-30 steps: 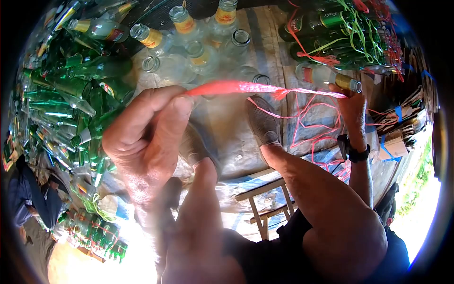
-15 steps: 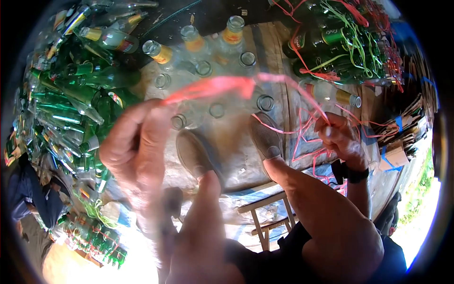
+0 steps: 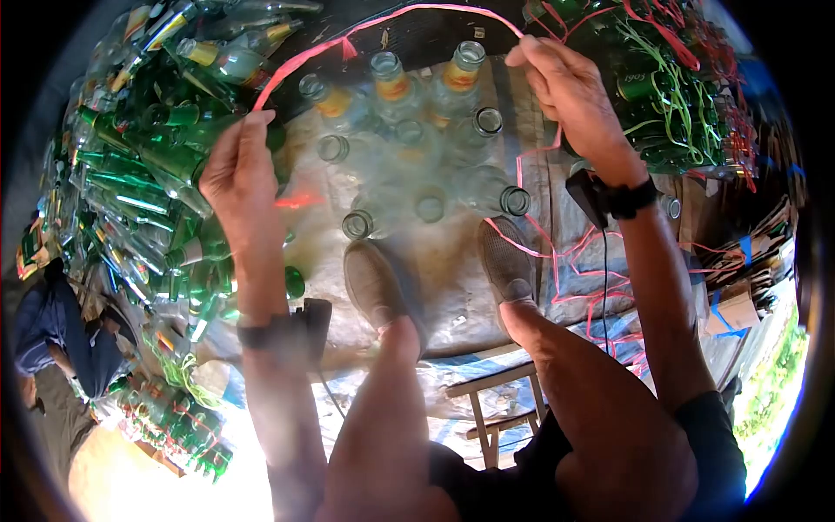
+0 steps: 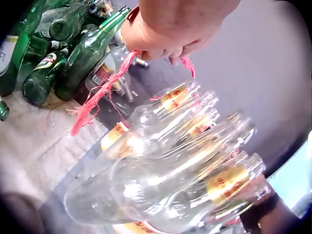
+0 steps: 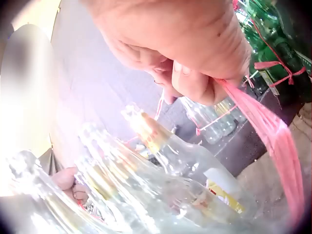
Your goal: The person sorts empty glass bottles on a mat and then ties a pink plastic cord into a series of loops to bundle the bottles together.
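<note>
A pink plastic string (image 3: 417,8) arcs between the two hands, beyond a group of upright clear bottles (image 3: 390,87). My left hand (image 3: 246,174) pinches one end at the left of the bottles; in the left wrist view a frayed tail (image 4: 92,105) hangs from the left hand (image 4: 175,29). At the upper right, my right hand (image 3: 578,100) grips the string, with more of it trailing below. The right wrist view shows a flat pink strand (image 5: 273,134) running down from the curled fingers of the right hand (image 5: 180,48). Several bottles carry yellow-orange labels.
Green bottles (image 3: 143,157) lie piled at the left. Tied green bottles (image 3: 639,87) are at the upper right, flattened cardboard (image 3: 739,311) at the far right. Two shoes (image 3: 372,277) stand just below the clear bottles, near a wooden stool (image 3: 491,380). Loose pink string lies by the right shoe.
Both hands have moved away from the body, the right one farthest, up and left. The string has passed from above the near bottles to beyond the far ones.
</note>
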Tool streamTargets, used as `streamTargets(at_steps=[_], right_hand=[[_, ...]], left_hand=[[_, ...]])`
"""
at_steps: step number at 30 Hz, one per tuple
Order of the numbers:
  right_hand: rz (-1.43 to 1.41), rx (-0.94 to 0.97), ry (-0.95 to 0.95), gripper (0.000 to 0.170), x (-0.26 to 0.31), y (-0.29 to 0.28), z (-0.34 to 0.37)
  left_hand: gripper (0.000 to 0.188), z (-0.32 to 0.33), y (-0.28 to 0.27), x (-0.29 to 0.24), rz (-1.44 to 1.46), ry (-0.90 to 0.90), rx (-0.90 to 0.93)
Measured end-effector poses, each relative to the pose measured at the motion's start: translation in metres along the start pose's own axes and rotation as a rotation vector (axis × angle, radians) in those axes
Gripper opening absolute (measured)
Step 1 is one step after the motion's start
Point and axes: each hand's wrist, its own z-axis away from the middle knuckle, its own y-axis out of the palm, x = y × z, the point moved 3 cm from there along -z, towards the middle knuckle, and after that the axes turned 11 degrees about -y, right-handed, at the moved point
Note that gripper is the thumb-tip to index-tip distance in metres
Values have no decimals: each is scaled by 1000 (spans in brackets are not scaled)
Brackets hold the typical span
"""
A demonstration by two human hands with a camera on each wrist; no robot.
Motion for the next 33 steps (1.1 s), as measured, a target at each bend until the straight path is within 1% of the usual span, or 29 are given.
streamTargets(at_steps=[2,5,7,8,10,11,12,13,14,15,16,18,19,21,22,23,24,26,28,29,33], right_hand=[[23,18,26,33,-13,8,-9],[89,52,5,32,-37,12,-17],[85,55,30,31,-56,13,-19],[121,63,-4,32,-60,14,-18],[156,72,-38,33,-82,16,-17],[263,101,-221,33,-100,14,-21],[369,128,-404,34,-112,12,-20],[366,128,-406,34,-119,8,-18],[494,258,-460,19,-123,7,-15],[623,389,-513,31,-128,8,-13],[621,388,-517,31,-135,9,-10],[533,320,-340,22,-145,10,-3],[532,321,-341,22,-147,10,-2],[450,315,-172,20,-148,10,2],[450,315,-171,20,-146,12,6],[306,219,-79,21,-144,15,9],[162,123,12,39,-143,16,11],[148,131,26,40,-163,13,11],[135,138,40,41,-176,14,10],[158,139,8,42,-176,15,10],[248,151,-88,43,-169,16,8]], left_hand=[[26,-14,1,18,-23,11,-1],[24,-26,2,49,-34,3,3],[21,-30,3,77,-59,-45,-7],[19,-30,2,91,-9,-123,35],[19,-31,2,113,-62,-103,46],[19,-31,2,122,-115,-83,55],[17,-28,7,127,-72,-31,21],[17,-27,5,129,-74,-28,19],[19,-24,3,129,-183,-133,21],[24,-21,2,130,-291,-238,23],[26,-14,3,129,-243,-228,22],[26,-14,1,138,-295,-188,24],[26,-14,0,142,-347,-154,29],[27,-8,1,141,-360,-168,38],[26,-6,2,142,-333,-175,66],[25,-6,2,146,-305,-180,92],[25,-7,1,152,-306,-179,92],[23,-10,1,164,-300,-225,121],[23,-9,3,164,-274,-226,93],[23,-9,2,167,-248,-228,65],[23,-17,-6,179,-233,-251,81]])
